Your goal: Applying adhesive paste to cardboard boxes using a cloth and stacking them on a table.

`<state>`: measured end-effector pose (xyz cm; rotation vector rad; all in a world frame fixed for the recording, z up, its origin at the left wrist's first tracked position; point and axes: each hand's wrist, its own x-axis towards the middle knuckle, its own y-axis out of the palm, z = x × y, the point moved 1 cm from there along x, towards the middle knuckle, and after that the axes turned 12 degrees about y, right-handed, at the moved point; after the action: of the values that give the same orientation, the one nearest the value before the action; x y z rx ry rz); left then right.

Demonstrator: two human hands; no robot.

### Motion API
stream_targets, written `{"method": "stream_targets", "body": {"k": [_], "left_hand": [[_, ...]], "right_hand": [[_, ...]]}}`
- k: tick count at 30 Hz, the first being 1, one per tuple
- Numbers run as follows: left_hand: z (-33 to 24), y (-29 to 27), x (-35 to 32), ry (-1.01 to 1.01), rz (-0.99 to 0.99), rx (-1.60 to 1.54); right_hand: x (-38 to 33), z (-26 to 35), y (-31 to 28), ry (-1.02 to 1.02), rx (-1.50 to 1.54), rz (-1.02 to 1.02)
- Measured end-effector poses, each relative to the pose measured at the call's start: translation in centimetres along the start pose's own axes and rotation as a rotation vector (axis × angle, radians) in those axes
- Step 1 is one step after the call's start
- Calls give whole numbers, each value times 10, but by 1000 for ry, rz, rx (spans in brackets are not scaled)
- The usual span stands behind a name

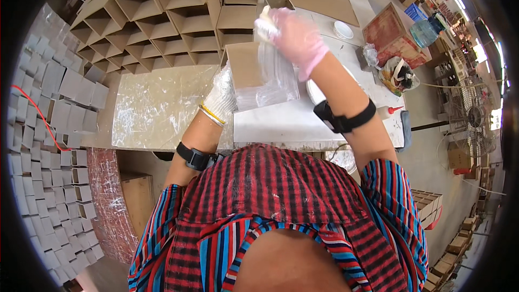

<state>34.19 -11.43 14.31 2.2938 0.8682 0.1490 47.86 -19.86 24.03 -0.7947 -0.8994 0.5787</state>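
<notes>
My left hand (221, 96), in a white knit glove with a yellow cuff edge, grips the left side of a brown cardboard box (245, 66). Its fingertips are partly hidden by the box. Whitish, glossy, blurred layers (278, 73) run along the box's right side. Above the box's far right corner is my right hand (298, 39), in a pink glove and smeared by motion. Its fingers close around a pale, white-smeared object (266, 26) too blurred to name. Just beyond that hand shows a small open box (280, 4).
Open brown boxes (157, 19) stand stacked at the far left of the worktable (162, 108). A white bowl (343, 30), a red-tipped bottle (386, 111) and a reddish wooden crate (386, 35) lie to the right. Many grey-white boxes (48, 157) pile up at left; a fan (476, 118) stands right.
</notes>
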Motion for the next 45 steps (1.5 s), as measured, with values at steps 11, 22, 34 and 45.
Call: {"method": "stream_targets", "body": {"k": [11,22,34,45], "left_hand": [[-11,0,3,439,488,1030],[9,-13,3,68,220,242],[24,-30,14,26,291,133],[4,-11,1,0,196,147]], "right_hand": [[-1,13,0,25,29,151],[-3,31,9,-85,-38,211],[5,32,15,-105,-12,153],[-1,26,29,-185,-101,-89]]}}
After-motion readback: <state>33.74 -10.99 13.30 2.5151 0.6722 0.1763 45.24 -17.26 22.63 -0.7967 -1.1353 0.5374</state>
